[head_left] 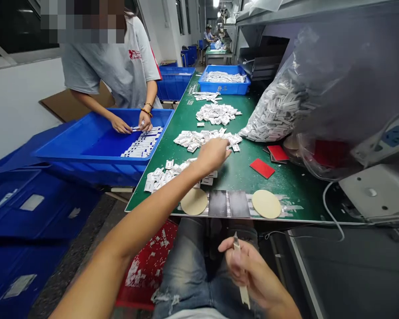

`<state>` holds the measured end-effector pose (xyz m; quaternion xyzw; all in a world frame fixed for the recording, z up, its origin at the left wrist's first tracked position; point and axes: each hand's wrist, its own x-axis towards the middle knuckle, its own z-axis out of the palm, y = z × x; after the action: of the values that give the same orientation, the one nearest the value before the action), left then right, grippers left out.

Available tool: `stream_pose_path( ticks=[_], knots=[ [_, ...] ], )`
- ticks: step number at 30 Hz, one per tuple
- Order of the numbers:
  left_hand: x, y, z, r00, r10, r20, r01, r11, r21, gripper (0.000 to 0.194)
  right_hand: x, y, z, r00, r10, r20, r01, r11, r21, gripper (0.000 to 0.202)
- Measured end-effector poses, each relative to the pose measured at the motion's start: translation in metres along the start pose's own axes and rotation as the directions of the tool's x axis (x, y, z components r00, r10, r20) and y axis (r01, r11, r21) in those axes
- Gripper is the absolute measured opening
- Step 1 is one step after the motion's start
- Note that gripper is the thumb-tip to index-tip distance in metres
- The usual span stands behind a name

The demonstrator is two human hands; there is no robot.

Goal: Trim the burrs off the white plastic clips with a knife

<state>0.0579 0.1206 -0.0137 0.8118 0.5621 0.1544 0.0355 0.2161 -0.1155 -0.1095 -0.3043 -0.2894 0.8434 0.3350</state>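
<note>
My left hand (214, 154) reaches across the green table to a loose pile of small white plastic pieces (188, 139). Its fingers curl down at the pile's near edge, and whatever they pinch is hidden. Closer to me, another heap of white pieces (158, 179) lies partly behind my forearm. Over my lap, my right hand (248, 266) is closed around a craft knife (244, 294) with a pale handle, its short blade pointing up and away from me. Two round cream pads (266, 204) and dark grey rectangular pads (238, 204) lie along the table's near edge.
A clear bag (275, 110) full of white pieces leans at the right, near red rectangular pads (262, 168). A blue bin (224, 88) stands farther back. At left, a co-worker's hands (145, 120) handle pieces over a large blue crate (99, 166). A red container (146, 270) sits below.
</note>
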Motion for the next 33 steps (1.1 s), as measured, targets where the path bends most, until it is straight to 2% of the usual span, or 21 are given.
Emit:
stream_pose_path(
  ticks=[3,5,7,9,12,15,16,18,20,22,23,25,26,27,29,30,31,33],
  knots=[
    [0.034,0.029,0.023,0.999,-0.007,0.041,0.008,1.0,-0.029,0.034,-0.013,0.001,0.011,0.998,-0.012,-0.061,0.009,0.998,-0.054,0.041],
    [0.048,0.04,0.029,0.998,-0.02,0.063,0.024,0.998,-0.053,0.035,-0.02,0.002,0.015,0.993,-0.044,-0.111,0.035,0.996,-0.081,0.044],
    [0.05,0.044,0.028,0.997,-0.007,0.072,0.013,0.996,-0.085,0.035,-0.025,0.001,0.016,0.983,-0.085,-0.164,0.069,0.993,-0.098,0.044],
    [0.035,0.045,0.018,0.997,0.04,0.062,-0.032,0.991,-0.127,0.033,-0.029,-0.001,0.014,0.966,-0.136,-0.218,0.116,0.988,-0.105,0.042],
    [-0.021,0.047,-0.006,0.989,0.146,0.02,-0.139,0.967,-0.213,0.017,-0.029,-0.006,0.011,0.926,-0.236,-0.296,0.215,0.971,-0.102,0.041],
    [-0.107,0.054,-0.028,0.973,0.231,-0.025,-0.228,0.925,-0.303,0.011,-0.017,-0.009,0.017,0.865,-0.361,-0.35,0.338,0.933,-0.126,0.052],
    [-0.137,0.057,-0.032,0.971,0.23,-0.062,-0.237,0.913,-0.331,0.008,-0.011,-0.009,0.022,0.852,-0.396,-0.344,0.366,0.918,-0.151,0.055],
    [-0.188,0.06,-0.034,0.967,0.168,-0.19,-0.235,0.874,-0.426,0.007,0.001,-0.007,0.036,0.853,-0.433,-0.292,0.379,0.898,-0.225,0.05],
    [-0.224,0.058,-0.03,0.963,0.084,-0.255,-0.203,0.848,-0.489,0.015,0.011,-0.003,0.052,0.866,-0.446,-0.226,0.364,0.873,-0.325,0.035],
    [-0.245,0.052,-0.026,0.973,-0.063,-0.224,-0.09,0.786,-0.612,0.025,0.017,0.001,0.064,0.865,-0.477,-0.156,0.36,0.807,-0.469,0.03],
    [-0.253,0.047,-0.025,0.972,-0.162,-0.171,-0.003,0.717,-0.697,0.031,0.018,0.001,0.068,0.859,-0.499,-0.113,0.364,0.751,-0.551,0.029],
    [-0.265,0.035,-0.025,0.946,-0.325,-0.015,0.171,0.538,-0.825,0.04,0.02,0.002,0.073,0.849,-0.527,0.016,0.381,0.592,-0.71,0.028],
    [-0.27,0.028,-0.026,0.928,-0.37,0.042,0.23,0.482,-0.845,0.04,0.021,0.002,0.075,0.844,-0.529,0.095,0.391,0.484,-0.783,0.026],
    [-0.276,0.021,-0.026,0.918,-0.39,0.067,0.263,0.474,-0.84,0.035,0.022,0.002,0.076,0.836,-0.52,0.174,0.403,0.367,-0.838,0.024],
    [-0.29,0.008,-0.027,0.92,-0.39,0.048,0.279,0.561,-0.78,0.021,0.027,0.006,0.078,0.823,-0.474,0.313,0.433,0.167,-0.886,0.02],
    [-0.297,0.003,-0.027,0.925,-0.377,0.041,0.281,0.608,-0.742,0.017,0.03,0.011,0.079,0.819,-0.446,0.362,0.449,0.104,-0.887,0.019],
    [-0.305,-0.001,-0.026,0.929,-0.368,0.049,0.29,0.637,-0.714,0.015,0.033,0.017,0.081,0.815,-0.424,0.394,0.465,0.074,-0.882,0.018],
    [-0.323,-0.006,-0.021,0.925,-0.364,0.11,0.336,0.647,-0.684,0.018,0.039,0.036,0.086,0.813,-0.396,0.427,0.492,0.073,-0.868,0.02]
  ],
)
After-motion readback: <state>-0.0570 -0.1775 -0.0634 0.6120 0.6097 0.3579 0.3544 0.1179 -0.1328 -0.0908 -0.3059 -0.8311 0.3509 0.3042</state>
